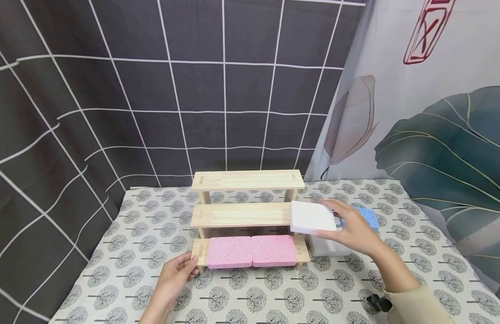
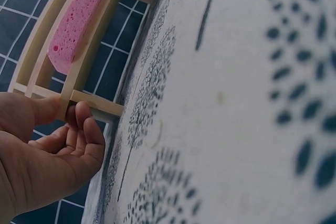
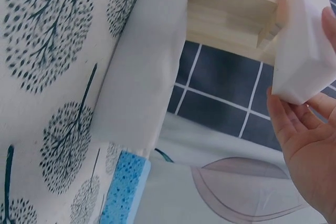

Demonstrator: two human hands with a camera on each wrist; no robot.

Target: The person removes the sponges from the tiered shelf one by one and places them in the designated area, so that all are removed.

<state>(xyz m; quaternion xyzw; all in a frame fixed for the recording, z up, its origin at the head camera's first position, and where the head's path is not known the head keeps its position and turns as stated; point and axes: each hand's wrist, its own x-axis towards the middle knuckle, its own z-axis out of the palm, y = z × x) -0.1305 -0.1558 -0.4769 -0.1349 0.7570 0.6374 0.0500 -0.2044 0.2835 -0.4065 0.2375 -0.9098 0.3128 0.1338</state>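
A three-step wooden rack [image 1: 242,215] stands on the cloth-covered table. On its lowest step two pink sponges [image 1: 230,252] lie side by side. My left hand [image 1: 175,272] pinches the left end of that lowest step between thumb and fingers, as the left wrist view also shows. A white sponge block [image 1: 312,216] is in my right hand [image 1: 353,225], held by its right side between thumb and fingers. The block is at the right end of the middle step; whether it touches the wood I cannot tell. In the right wrist view the white block [image 3: 304,40] is beside the rack.
Right of the rack, under my right hand, lies another white block [image 3: 142,72]. Behind that hand is a blue sponge [image 1: 367,217], partly hidden. A dark grid-patterned curtain [image 1: 250,85] hangs behind the table, and a pale printed curtain [image 1: 416,112] hangs at the right.
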